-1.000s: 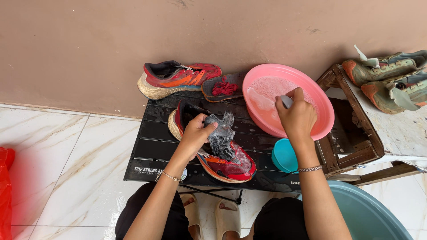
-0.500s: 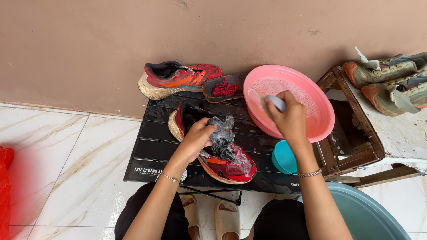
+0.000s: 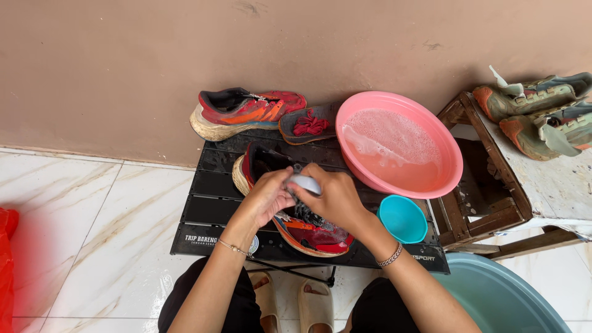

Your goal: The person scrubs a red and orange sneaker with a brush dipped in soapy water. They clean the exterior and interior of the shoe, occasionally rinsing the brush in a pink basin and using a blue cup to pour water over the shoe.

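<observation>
White marble-veined floor tiles point(image 3: 80, 209) meet a plain brown wall point(image 3: 185, 55), and a red blurred object point(image 3: 6, 271) sits at the far left edge, well apart from the work. Wide bare tile lies left of the low black slatted folding table point(image 3: 206, 213), whose front edge runs just above the person's knees. At the table's back edge, against the wall, a red and orange running shoe point(image 3: 246, 111) lies toe to the right, beside a dark insole with red laces point(image 3: 308, 123). The wet red and black running shoe point(image 3: 314, 231) lies mid-table, its long axis diagonal, heel up-left, toe down-right near the front edge. The left hand point(image 3: 268, 197) curls closed around its collar. The right hand point(image 3: 333, 200) grips a pale brush point(image 3: 305, 183) over the shoe. Right of them sit a pink plastic basin of soapy water point(image 3: 401, 145), a small teal cup point(image 3: 402, 219) and a wooden stool point(image 3: 481, 209) crowding that side.
</observation>
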